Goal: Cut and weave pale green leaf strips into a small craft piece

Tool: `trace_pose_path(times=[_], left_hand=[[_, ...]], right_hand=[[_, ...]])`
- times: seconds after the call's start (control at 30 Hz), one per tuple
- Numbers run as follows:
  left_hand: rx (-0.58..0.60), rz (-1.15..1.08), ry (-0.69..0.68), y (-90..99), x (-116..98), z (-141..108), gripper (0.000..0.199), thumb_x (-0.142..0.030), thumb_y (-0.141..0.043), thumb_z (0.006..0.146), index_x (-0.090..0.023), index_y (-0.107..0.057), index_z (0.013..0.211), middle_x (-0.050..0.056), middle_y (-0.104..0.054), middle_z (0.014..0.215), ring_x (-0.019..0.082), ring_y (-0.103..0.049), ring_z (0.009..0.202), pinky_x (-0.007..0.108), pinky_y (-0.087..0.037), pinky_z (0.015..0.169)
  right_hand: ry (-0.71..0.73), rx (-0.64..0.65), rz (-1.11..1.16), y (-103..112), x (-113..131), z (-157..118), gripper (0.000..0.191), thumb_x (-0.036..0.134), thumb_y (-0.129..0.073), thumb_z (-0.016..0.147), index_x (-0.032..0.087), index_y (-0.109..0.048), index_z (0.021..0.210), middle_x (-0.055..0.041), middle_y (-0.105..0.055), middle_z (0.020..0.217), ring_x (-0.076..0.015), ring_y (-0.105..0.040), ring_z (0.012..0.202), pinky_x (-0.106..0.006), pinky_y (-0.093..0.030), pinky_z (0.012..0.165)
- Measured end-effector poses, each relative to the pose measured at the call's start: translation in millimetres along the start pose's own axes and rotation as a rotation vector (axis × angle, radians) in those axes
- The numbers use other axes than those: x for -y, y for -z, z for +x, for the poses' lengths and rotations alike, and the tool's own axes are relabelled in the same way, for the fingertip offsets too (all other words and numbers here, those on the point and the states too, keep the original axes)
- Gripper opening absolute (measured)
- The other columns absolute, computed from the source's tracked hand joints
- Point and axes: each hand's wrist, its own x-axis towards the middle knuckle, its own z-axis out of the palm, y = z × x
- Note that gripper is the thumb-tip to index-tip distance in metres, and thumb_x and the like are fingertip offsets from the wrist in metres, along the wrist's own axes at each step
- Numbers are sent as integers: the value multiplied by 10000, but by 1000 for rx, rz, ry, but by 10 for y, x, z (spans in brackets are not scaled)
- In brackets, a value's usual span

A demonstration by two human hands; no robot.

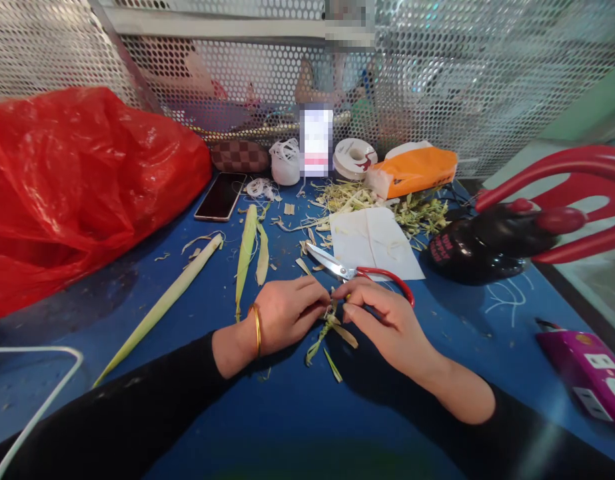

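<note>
My left hand (290,313), with a gold bangle at the wrist, pinches the upper part of a small knotted piece of green plant leaf (328,327). Opposite it, my right hand (382,313) has thumb and forefinger closed at the same piece, near its top; the exact grip is too small to make out. The piece's ends hang down between my hands, over the blue table (287,420). Just behind my right hand lie red-handled scissors (343,270), blades apart. Long pale green leaves (160,310) lie to the left.
A red plastic bag (87,193) fills the left side. Toward the back are a dark phone (220,197), string (286,163), a spool (354,159), an orange packet (414,171), plant scraps (422,213) and white paper (374,243). A black object (477,247) and purple box (587,373) stand right.
</note>
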Motion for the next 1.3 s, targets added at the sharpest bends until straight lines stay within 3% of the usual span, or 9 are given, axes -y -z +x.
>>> trace_pose_path(times=[0.07, 0.13, 0.2, 0.27, 0.37, 0.5, 0.87, 1.3], left_hand=[[-12, 4, -3, 1, -6, 2, 119, -178, -487, 907, -189, -589, 846, 4, -638, 782, 112, -596, 654, 209, -426, 580], [-7, 14, -19, 0, -8, -1, 130, -180, -472, 918, -190, -590, 865, 7, -643, 799, 113, -603, 672, 209, -435, 592], [5, 42, -41, -5, -7, -8, 144, -188, -455, 931, -192, -591, 886, 12, -652, 826, 119, -613, 697, 214, -444, 606], [2, 90, -78, -13, -11, -12, 174, -204, -434, 945, -191, -593, 876, 13, -659, 825, 124, -615, 694, 220, -437, 591], [-19, 182, -148, -25, -28, -9, 224, -228, -413, 958, -195, -594, 830, -2, -656, 761, 119, -588, 624, 221, -396, 527], [-27, 243, -182, -32, -45, 1, 246, -221, -407, 956, -197, -598, 803, -10, -658, 738, 110, -568, 591, 212, -386, 511], [14, 15, -46, 18, -23, 2, 171, -222, -453, 938, -182, -599, 857, 19, -645, 795, 126, -602, 683, 224, -440, 600], [-22, -75, 106, 21, -34, 18, 123, -176, -509, 880, -171, -601, 798, 1, -611, 711, 116, -562, 632, 226, -416, 585]], right_hand=[[-40, -3, 30, -10, -13, -5, 185, 148, -518, 882, 203, -582, 718, -44, -642, 898, -186, -624, 853, -339, -508, 756], [-57, -23, -13, -17, -49, -4, 130, 126, -523, 878, 214, -616, 899, -46, -635, 944, -170, -619, 792, -332, -524, 723], [-3, -24, -114, -19, -94, 0, 279, 77, -512, 868, 238, -608, 1076, -54, -615, 1014, -170, -609, 814, -348, -528, 753], [83, 17, -205, -19, -129, 5, 374, 31, -485, 864, 258, -611, 1133, -64, -593, 1073, -189, -594, 939, -373, -510, 835], [137, 71, -252, -21, -149, 10, 360, 22, -474, 876, 259, -639, 1090, -70, -583, 1087, -204, -573, 1030, -386, -497, 873], [121, 58, -286, -22, -142, 13, 212, 55, -526, 874, 217, -661, 892, -65, -591, 1027, -200, -599, 959, -376, -508, 831], [61, 34, -255, 58, -112, 28, 135, 124, -575, 879, 207, -599, 776, -62, -606, 1012, -205, -612, 962, -384, -494, 850], [158, 212, -326, 299, 75, 51, 184, 91, -553, 878, 209, -610, 749, -66, -600, 1056, -191, -613, 974, -337, -483, 830]])
